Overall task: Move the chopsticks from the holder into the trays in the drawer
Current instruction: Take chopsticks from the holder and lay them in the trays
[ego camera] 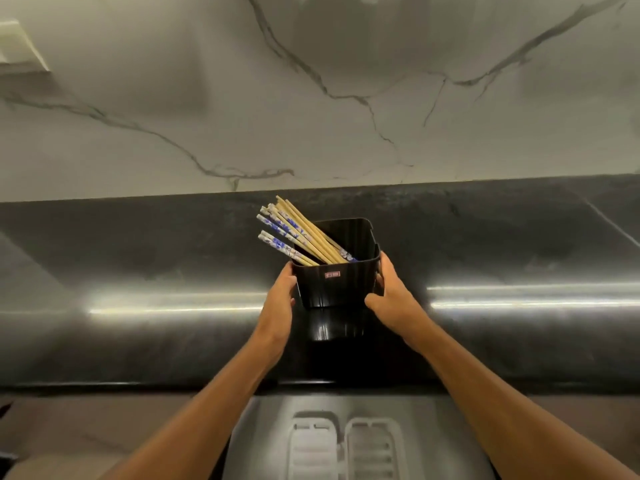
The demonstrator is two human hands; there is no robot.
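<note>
A glossy black stone surface (138,334) is backed by a white grey-veined marble wall (311,98). On it, a square black plastic holder (334,282) is gripped between the left hand (280,299) and right hand (391,296), fingers curled round its sides. Wooden and blue-patterned chopsticks (298,233) lean inside, beyond the fingers. Two white ribbed plastic trays (346,448) lie in the open drawer (263,438) below the wrists.

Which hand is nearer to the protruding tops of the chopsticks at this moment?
Left. The left hand grips the black holder on the side where the chopsticks lean out, just below their tops. The right hand grips the holder's opposite side, away from them.
</note>
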